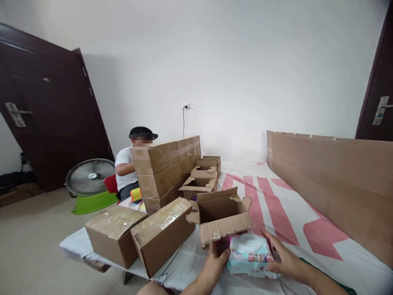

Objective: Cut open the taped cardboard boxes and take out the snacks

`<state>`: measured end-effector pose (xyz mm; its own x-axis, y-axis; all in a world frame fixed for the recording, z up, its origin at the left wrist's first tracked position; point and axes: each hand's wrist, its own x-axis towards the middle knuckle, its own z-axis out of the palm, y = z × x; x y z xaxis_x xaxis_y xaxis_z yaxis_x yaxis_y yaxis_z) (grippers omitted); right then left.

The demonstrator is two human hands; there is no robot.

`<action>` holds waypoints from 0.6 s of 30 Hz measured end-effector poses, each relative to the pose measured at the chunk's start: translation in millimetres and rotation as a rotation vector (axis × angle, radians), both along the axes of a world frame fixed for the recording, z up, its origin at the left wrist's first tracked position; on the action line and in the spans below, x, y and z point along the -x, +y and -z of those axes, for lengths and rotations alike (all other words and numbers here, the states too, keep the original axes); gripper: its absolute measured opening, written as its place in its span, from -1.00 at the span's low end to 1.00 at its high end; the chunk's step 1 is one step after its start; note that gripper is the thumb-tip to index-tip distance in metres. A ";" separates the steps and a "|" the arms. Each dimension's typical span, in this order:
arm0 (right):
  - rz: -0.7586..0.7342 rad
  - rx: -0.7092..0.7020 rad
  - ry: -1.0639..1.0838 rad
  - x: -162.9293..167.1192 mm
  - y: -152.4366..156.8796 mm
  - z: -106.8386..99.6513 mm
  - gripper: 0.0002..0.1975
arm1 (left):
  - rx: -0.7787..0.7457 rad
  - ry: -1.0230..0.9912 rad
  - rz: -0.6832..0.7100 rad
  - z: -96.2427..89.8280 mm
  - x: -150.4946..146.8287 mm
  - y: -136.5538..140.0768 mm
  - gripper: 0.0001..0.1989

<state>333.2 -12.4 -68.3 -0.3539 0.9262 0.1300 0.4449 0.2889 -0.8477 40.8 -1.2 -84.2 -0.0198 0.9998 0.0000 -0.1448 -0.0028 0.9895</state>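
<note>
A pack of wet wipes (250, 260), pale blue and pink with a white lid, lies in front of me on the cloth. My left hand (215, 260) is at its left side, thumb against the edge and fingers curled, partly hidden near the box flap. From the right, my right hand (284, 256) grips the pack with the thumb on its side and the fingers reaching round its far edge. Just beyond stands an open cardboard box (219, 211), flaps spread, its near flap hanging over toward the pack.
Two closed cartons (166, 231) stand at left, before a stacked wall of taped cartons (162, 172). More open boxes (199, 182) line up behind. A cardboard panel (331, 188) edges the right side. Another person (125, 166) sits beyond the stack, near a fan (92, 176).
</note>
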 end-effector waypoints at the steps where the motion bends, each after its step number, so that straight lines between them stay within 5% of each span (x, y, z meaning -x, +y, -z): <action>1: 0.017 0.020 0.006 -2.2 2.8 -3.6 0.07 | 0.000 -0.014 -0.008 1.0 0.5 1.6 -0.43; 6: -0.005 0.043 0.018 20.5 25.2 -17.1 0.13 | -0.008 -0.064 -0.075 2.8 0.3 18.2 -0.47; 11: 0.028 0.023 0.195 50.5 37.6 0.9 -0.07 | -0.035 -0.065 -0.102 1.7 -7.6 39.9 -0.47; 18: 0.040 0.059 0.306 47.1 32.5 19.5 -0.20 | -0.073 0.087 -0.191 2.0 -0.1 74.8 -0.67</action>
